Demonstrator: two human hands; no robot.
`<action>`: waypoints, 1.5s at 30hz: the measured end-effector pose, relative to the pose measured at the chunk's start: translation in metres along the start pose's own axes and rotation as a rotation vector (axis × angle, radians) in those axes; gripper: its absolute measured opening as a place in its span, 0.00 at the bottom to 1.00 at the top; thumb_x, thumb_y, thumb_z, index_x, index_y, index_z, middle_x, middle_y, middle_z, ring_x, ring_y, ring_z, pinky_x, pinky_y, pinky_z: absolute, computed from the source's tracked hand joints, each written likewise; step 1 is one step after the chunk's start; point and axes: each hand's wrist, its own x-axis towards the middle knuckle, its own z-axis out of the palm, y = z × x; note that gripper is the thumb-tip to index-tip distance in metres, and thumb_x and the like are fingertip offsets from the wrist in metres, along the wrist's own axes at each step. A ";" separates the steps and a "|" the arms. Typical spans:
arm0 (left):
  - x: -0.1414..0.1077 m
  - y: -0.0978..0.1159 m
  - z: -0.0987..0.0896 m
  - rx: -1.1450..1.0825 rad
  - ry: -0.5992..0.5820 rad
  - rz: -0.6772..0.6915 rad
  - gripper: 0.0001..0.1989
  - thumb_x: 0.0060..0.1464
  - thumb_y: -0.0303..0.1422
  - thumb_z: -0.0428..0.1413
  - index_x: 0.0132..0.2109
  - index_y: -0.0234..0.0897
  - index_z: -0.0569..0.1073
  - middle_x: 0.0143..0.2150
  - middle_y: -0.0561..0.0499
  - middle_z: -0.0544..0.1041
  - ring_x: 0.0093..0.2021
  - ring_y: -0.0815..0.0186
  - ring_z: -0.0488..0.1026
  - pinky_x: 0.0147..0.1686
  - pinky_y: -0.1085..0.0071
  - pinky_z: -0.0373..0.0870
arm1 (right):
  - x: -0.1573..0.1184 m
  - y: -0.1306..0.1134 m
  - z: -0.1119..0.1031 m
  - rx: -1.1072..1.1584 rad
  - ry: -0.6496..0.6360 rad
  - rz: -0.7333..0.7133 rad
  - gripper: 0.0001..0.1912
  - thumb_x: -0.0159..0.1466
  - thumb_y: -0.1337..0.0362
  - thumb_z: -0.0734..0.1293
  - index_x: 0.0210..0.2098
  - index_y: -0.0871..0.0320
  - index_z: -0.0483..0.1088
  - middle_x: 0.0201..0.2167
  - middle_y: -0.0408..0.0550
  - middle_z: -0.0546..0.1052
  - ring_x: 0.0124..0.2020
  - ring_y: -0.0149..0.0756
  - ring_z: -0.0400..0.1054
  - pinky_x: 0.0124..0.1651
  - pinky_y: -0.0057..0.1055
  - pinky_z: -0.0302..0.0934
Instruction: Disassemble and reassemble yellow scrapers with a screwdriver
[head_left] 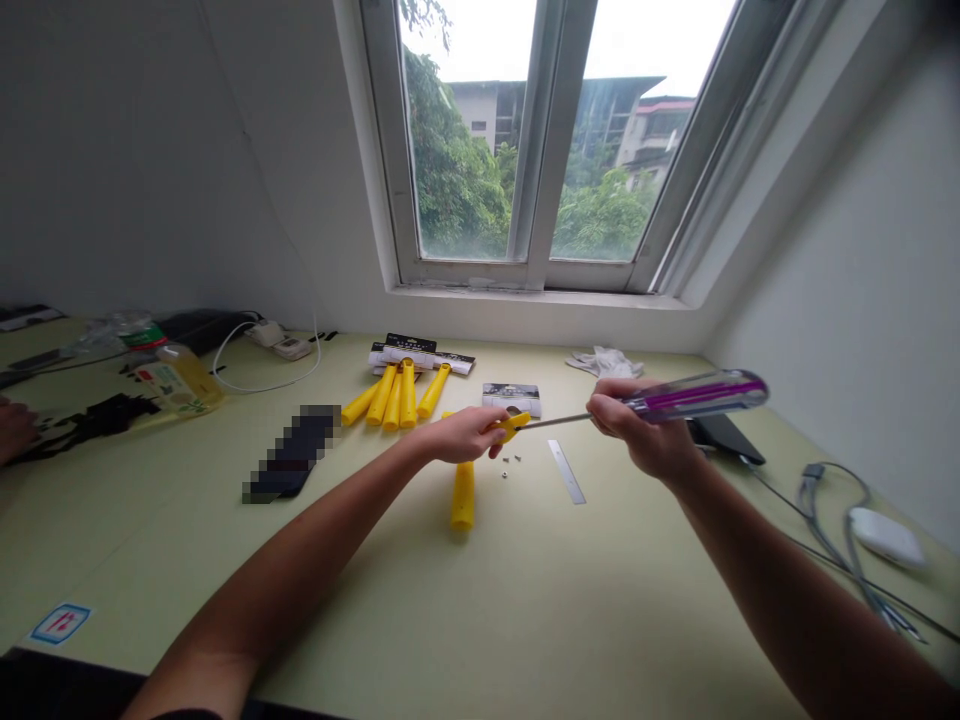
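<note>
My left hand [472, 434] is closed on a small yellow plastic piece [514, 428], held above the table. My right hand [637, 425] grips a screwdriver [701, 396] with a clear and purple handle. Its shaft points left and its tip meets the yellow piece; the exact contact is too small to tell. Below my left hand lies a yellow handle [463, 500], partly hidden by the hand. Small screws [506, 460] lie on the table beneath the yellow piece. A flat metal blade [566, 472] rests to their right, and a printed card package [511, 396] lies behind.
Several yellow-handled tools [405, 395] with card covers lie at the back. A dark phone-like object [296, 455] is left, with a bottle [176, 375] farther left. A white cloth [606, 362], cables [832, 530] and a white case [887, 536] are right. Another person's hand [15, 428] shows at the left edge.
</note>
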 end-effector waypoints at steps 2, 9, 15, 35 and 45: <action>0.000 0.000 0.000 0.002 -0.001 -0.006 0.08 0.64 0.34 0.45 0.37 0.37 0.65 0.32 0.53 0.75 0.29 0.69 0.66 0.30 0.73 0.60 | 0.000 0.002 0.001 0.015 0.004 -0.011 0.18 0.65 0.61 0.61 0.19 0.58 0.62 0.15 0.39 0.59 0.18 0.25 0.51 0.22 0.29 0.46; 0.000 -0.003 0.002 0.057 0.001 -0.021 0.07 0.64 0.35 0.45 0.39 0.39 0.64 0.33 0.54 0.75 0.30 0.68 0.67 0.31 0.72 0.61 | 0.001 0.022 0.000 0.247 0.021 0.055 0.20 0.66 0.60 0.62 0.19 0.58 0.60 0.15 0.38 0.58 0.17 0.24 0.50 0.22 0.28 0.45; 0.001 -0.004 0.003 0.076 -0.005 -0.023 0.06 0.64 0.35 0.45 0.40 0.40 0.64 0.34 0.54 0.76 0.31 0.68 0.68 0.32 0.73 0.61 | -0.001 0.025 -0.005 0.288 0.034 0.068 0.20 0.66 0.60 0.63 0.19 0.58 0.59 0.14 0.38 0.57 0.17 0.24 0.49 0.21 0.27 0.44; 0.003 -0.007 0.016 0.345 0.023 0.059 0.10 0.57 0.23 0.48 0.45 0.39 0.67 0.37 0.51 0.77 0.35 0.66 0.71 0.31 0.74 0.61 | 0.012 0.041 0.000 0.646 0.098 0.306 0.18 0.57 0.65 0.66 0.14 0.57 0.57 0.10 0.34 0.51 0.11 0.21 0.42 0.17 0.26 0.35; -0.001 -0.001 0.011 0.337 0.038 0.023 0.18 0.60 0.26 0.47 0.57 0.42 0.63 0.41 0.51 0.78 0.39 0.64 0.73 0.36 0.72 0.65 | 0.011 0.041 0.001 0.644 0.061 0.310 0.19 0.56 0.63 0.68 0.14 0.57 0.57 0.10 0.34 0.52 0.11 0.21 0.43 0.17 0.25 0.36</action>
